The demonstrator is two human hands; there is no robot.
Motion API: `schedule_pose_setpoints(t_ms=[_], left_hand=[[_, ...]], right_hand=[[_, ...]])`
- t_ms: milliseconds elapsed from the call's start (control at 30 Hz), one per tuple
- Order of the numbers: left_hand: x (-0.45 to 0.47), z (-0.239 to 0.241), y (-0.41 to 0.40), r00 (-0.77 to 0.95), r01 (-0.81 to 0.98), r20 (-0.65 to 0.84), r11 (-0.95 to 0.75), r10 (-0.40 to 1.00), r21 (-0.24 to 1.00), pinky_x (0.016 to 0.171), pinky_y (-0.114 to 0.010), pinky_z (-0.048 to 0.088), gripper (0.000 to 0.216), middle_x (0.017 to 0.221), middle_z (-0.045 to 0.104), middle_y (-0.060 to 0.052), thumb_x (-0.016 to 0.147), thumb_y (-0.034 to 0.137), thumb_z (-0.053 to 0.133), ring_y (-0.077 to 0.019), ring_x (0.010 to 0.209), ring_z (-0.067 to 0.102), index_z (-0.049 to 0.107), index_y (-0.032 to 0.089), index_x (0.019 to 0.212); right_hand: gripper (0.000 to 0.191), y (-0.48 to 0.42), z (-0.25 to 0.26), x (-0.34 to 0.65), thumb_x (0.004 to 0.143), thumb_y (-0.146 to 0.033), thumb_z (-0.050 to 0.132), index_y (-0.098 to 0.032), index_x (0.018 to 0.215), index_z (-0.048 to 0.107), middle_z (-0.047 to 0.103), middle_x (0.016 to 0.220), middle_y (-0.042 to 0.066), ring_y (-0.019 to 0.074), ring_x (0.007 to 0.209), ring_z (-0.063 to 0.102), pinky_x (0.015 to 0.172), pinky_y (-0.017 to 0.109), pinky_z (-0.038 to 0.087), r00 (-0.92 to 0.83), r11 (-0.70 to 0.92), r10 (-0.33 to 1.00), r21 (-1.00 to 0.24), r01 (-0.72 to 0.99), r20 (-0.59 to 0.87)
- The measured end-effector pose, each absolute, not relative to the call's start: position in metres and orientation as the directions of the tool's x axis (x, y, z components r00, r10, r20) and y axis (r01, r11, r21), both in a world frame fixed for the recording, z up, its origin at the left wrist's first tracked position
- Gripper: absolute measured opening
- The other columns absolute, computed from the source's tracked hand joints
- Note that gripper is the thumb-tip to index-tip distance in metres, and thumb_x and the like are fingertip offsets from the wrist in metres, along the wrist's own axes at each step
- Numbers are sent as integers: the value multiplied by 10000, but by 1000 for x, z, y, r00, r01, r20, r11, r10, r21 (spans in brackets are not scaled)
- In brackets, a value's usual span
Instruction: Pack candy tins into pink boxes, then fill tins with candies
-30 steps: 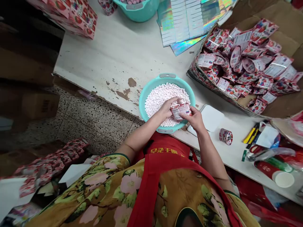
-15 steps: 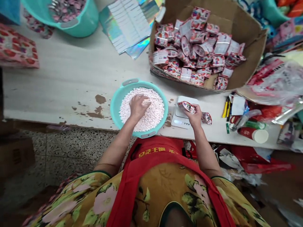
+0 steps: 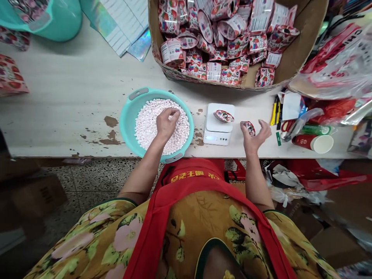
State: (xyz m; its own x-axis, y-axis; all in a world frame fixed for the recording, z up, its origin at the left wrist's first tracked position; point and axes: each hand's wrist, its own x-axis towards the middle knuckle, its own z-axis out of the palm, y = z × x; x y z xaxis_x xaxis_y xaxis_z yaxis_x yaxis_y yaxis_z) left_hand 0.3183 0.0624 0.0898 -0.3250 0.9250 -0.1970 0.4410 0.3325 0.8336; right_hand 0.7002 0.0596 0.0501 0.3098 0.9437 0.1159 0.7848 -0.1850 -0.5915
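Note:
A teal basin (image 3: 128, 116) full of small white candies (image 3: 148, 120) sits on the table in front of me. My left hand (image 3: 166, 123) rests in the candies with its fingers curled together over some of them. A strawberry-print pouch (image 3: 223, 115) lies on the small white scale (image 3: 218, 124) right of the basin. My right hand (image 3: 255, 136) hovers right of the scale, palm up and fingers apart, holding nothing. It is close around a second small pouch (image 3: 248, 127) standing on the table.
A cardboard box (image 3: 293, 58) of several filled strawberry pouches stands at the back. Holographic sheets (image 3: 122, 27) and another teal basin (image 3: 55, 19) are at the back left. Pens, a red cup (image 3: 312, 142) and plastic bags crowd the right side.
My right hand has set the pouch on the scale and drawn back to the right, open. My left hand stays in the candies, its fingers now pinched. The camera has shifted.

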Motion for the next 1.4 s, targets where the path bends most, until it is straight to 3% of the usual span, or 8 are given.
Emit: schedule_pose_setpoints(t_ms=[167, 667, 900, 1033, 1133, 1233, 1333, 1400], left_hand=[[329, 91, 73, -299, 395, -197, 309, 934, 865, 943, -282, 472, 139, 917, 725, -29, 884, 315, 627, -185, 905, 647, 700, 202, 850], [376, 103, 95, -173, 456, -160, 223, 972, 862, 961, -318, 462, 131, 938, 706, -43, 922, 290, 601, -207, 934, 612, 690, 221, 854], [453, 73, 119, 280, 487, -167, 10, 945, 873, 1110, -483, 377, 388, 1323, 618, -132, 795, 284, 807, -360, 1384, 432, 676, 238, 1158], [478, 65, 132, 454, 596, -212, -118, 866, 795, 1095, -516, 370, 275, 1238, 647, -168, 886, 170, 670, -359, 1269, 528, 684, 217, 1157], [431, 90, 136, 278, 613, -104, -94, 955, 784, 1073, -430, 405, 315, 1207, 657, -135, 877, 180, 697, -311, 1197, 571, 677, 229, 1187], [331, 129, 131, -155, 659, 110, 20, 982, 752, 1082, -391, 411, 332, 1260, 634, -101, 911, 266, 693, -273, 1209, 558, 627, 248, 1235], [217, 145, 126, -565, 718, 228, 336, 793, 609, 1110, -434, 387, 443, 1342, 576, -113, 887, 276, 725, -274, 1217, 521, 541, 218, 1286], [155, 132, 128, -763, 595, 115, 623, 636, 507, 1122, -488, 361, 403, 1309, 574, -84, 884, 310, 732, -277, 1193, 515, 526, 220, 1218]], right_hand=[[967, 38, 25, 746, 602, -543, 867, -150, 1389, 464, 522, 1400, 203, 392, 1363, 445, 1171, 623, 297, 438, -357, 898, -523, 774, 35], [930, 26, -12, 750, 591, -472, 855, -150, 1378, 479, 528, 1403, 168, 350, 1349, 482, 1181, 570, 334, 463, -373, 886, -628, 683, -22], [858, 34, -20, 744, 563, -484, 852, -139, 1289, 555, 582, 1311, 142, 323, 1264, 545, 1138, 565, 399, 488, -396, 870, -685, 612, -67], [640, 46, -5, 733, 636, -545, 815, -126, 1088, 642, 664, 1033, 88, 265, 961, 642, 975, 573, 516, 536, -438, 828, -786, 436, -164], [634, 60, 14, 718, 628, -567, 846, -157, 1081, 673, 684, 987, 66, 261, 906, 651, 946, 576, 531, 502, -351, 859, -826, 442, -97], [598, 79, 24, 689, 655, -589, 834, -194, 1081, 693, 696, 998, 67, 266, 908, 663, 934, 531, 549, 319, -210, 947, -836, 506, -45], [556, 96, 23, 653, 719, -634, 755, -209, 1071, 696, 698, 1014, 87, 275, 943, 667, 919, 487, 560, 129, -125, 990, -825, 551, -64], [542, 102, 21, 636, 746, -657, 712, -207, 1049, 690, 696, 1020, 103, 286, 971, 659, 930, 495, 552, 67, -122, 992, -798, 590, -103]])
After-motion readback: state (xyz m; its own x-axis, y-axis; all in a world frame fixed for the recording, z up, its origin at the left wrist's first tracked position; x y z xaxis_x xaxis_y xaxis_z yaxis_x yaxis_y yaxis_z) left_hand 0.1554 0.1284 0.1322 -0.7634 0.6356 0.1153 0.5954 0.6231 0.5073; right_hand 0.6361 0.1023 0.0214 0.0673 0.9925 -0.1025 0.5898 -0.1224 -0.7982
